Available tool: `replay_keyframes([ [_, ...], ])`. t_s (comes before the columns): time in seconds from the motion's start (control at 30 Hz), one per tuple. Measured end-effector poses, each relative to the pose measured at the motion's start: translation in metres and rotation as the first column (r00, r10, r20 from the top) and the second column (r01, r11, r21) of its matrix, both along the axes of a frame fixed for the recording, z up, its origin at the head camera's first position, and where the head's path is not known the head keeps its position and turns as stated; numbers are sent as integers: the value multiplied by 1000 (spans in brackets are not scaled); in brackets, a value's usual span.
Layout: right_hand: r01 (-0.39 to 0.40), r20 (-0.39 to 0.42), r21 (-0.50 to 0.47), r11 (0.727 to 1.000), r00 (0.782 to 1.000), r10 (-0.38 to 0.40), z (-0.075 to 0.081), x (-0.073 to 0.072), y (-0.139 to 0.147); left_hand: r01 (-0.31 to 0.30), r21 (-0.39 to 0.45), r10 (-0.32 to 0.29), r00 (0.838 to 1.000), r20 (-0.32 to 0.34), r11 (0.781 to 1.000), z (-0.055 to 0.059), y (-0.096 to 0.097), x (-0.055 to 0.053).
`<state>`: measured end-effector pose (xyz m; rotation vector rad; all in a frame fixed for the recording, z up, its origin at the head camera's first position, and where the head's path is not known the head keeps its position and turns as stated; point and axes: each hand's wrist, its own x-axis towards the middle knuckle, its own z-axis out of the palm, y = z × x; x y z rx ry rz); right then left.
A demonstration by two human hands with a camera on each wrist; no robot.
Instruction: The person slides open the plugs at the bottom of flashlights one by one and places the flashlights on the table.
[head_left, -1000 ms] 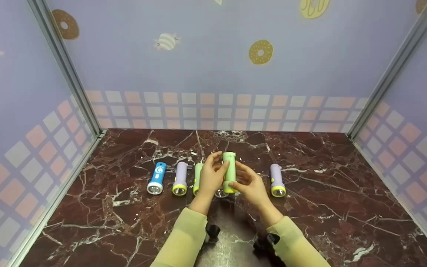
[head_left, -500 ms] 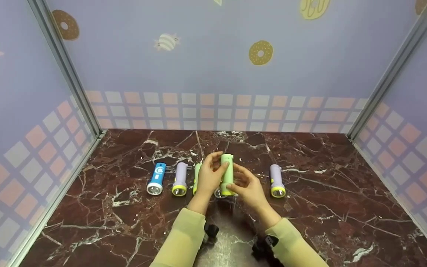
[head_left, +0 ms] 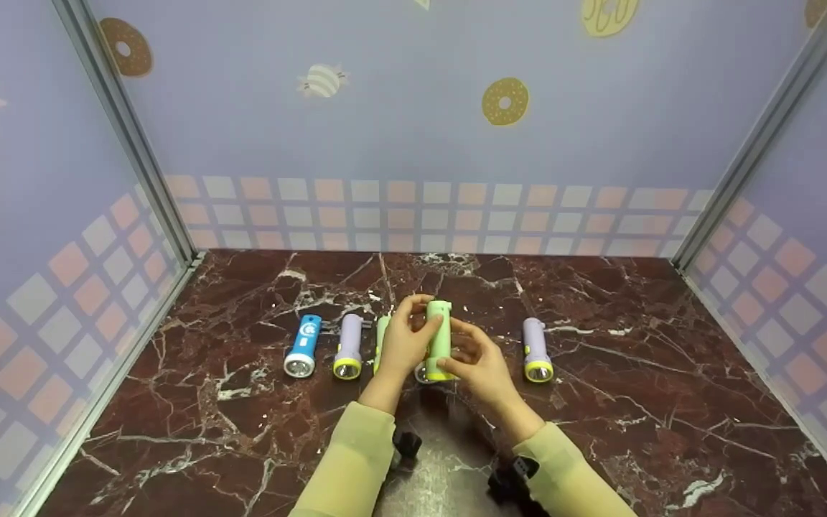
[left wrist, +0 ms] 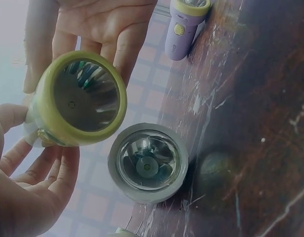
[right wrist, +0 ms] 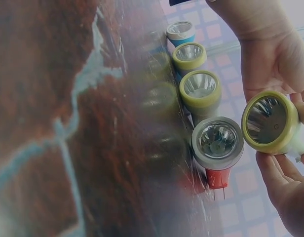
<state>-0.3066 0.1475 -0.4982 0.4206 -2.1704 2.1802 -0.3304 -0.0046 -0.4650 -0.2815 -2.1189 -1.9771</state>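
Both hands hold a light green flashlight (head_left: 439, 329) with a yellow-green rim, lens end toward me, raised off the table at the middle. My left hand (head_left: 405, 343) grips its upper part, thumb along the side. The right hand (head_left: 484, 365) pinches the lens end between thumb and fingers. In the left wrist view its open lens (left wrist: 88, 96) faces the camera. Just behind and below lies a red flashlight (right wrist: 218, 178) with a grey head (left wrist: 148, 163); two metal prongs stick out of it. The held flashlight and the left hand hide most of it in the head view.
Left of the hands, a blue flashlight (head_left: 305, 343), a purple one (head_left: 349, 341) and a second green one (head_left: 382, 337), partly covered by the left hand, lie in a row. Another purple flashlight (head_left: 535, 345) lies to the right. Patterned walls enclose the marble table (head_left: 241, 445).
The held green flashlight has shifted slightly left and down, with both hands following. The grip looks the same, and the flashlights on the table have stayed put.
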Motion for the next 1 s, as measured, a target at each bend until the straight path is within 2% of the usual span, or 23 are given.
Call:
replay_keyframes([
  [0.13,-16,7,-16,1000,1000,16,0,2,0,-10,-28,10,1000,17,1000,6,0,3],
  [0.3,-29,-1,5,1000,1000,29,1,3,0,-18,-42,20,999,42,999,-9,-1,-8],
  [0.77,-26,-11,24,999,1000,27,1,2,-1,-20,-73,21,1000,15,997,-9,-4,-8],
  [1.0,-24,-23,42,999,999,25,1,3,-1,-17,-71,20,999,42,997,-9,-4,-8],
])
